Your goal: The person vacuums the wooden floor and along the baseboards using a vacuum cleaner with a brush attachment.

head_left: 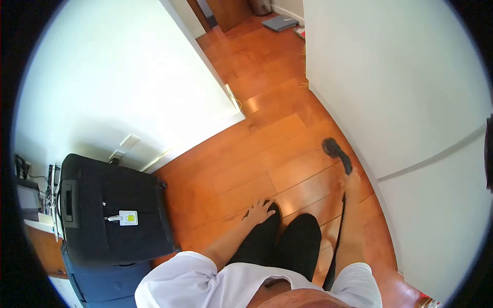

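Note:
My right hand (352, 180) is closed around a black tool with a rounded, brush-like head (333, 148). The head is close over the wooden floor (246, 169), near the white wall on the right; I cannot tell whether it touches. A long dark strip, like a hose or cord (336, 241), runs from below that hand back along my right forearm. My left hand (259, 212) lies on my left knee with its fingers spread and nothing in them. Both knees (302, 231) are bent, in dark trousers.
A black suitcase (131, 200) with a tag stands at left, in front of a dark blue case (108, 282). A white wall corner (243, 117) juts in from the upper left. White panels (395, 92) line the right. A grey flat object (280, 23) lies far back.

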{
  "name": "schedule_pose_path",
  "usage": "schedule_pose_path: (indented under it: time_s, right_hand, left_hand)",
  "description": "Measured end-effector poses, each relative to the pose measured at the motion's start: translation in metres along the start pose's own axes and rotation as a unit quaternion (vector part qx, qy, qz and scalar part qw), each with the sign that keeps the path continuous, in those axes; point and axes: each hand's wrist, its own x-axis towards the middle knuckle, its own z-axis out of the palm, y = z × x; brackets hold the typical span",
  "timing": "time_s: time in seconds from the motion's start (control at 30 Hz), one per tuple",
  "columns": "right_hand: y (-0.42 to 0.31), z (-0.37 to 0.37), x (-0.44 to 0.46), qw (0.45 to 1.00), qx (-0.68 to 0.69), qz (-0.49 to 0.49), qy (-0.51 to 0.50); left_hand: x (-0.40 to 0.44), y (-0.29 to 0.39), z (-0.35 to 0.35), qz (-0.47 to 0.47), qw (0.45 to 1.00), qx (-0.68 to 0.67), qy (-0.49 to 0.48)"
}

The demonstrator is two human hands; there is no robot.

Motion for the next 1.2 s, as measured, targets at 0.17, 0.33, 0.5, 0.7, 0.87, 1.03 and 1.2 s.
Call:
schedule_pose_path:
  time_s: [0.17,0.33,0.5,0.7,0.87,1.03,1.2]
  right_hand:
    - [0.012,0.013,-0.064,0.995,-0.076,-0.06,0.021]
    - [-0.024,0.053,-0.166,0.971,-0.156,-0.106,-0.144]
    - [0.012,0.052,-0.136,0.986,-0.106,-0.12,-0.055]
    - [0.052,-0.034,-0.077,0.997,0.016,-0.074,0.021]
    - [0.051,0.009,-0.092,0.995,-0.07,-0.073,-0.002]
    - [0.01,0.053,-0.147,0.979,-0.09,-0.091,-0.158]
    - [-0.001,0.053,-0.144,0.967,0.051,-0.139,-0.205]
  left_hand:
    - [0.0,0.003,0.003,-0.01,1.0,0.0,-0.01]
    - [0.002,0.006,0.005,-0.03,0.999,0.008,-0.011]
    - [-0.013,0.011,0.0,-0.03,0.999,0.03,-0.016]
    - [-0.027,-0.012,0.023,0.008,1.0,0.009,0.029]
    - [-0.033,-0.006,0.032,-0.018,0.999,0.039,0.031]
    - [-0.054,0.061,-0.018,0.017,0.993,0.044,0.112]
    - [-0.047,0.12,-0.081,0.101,0.98,0.004,0.173]
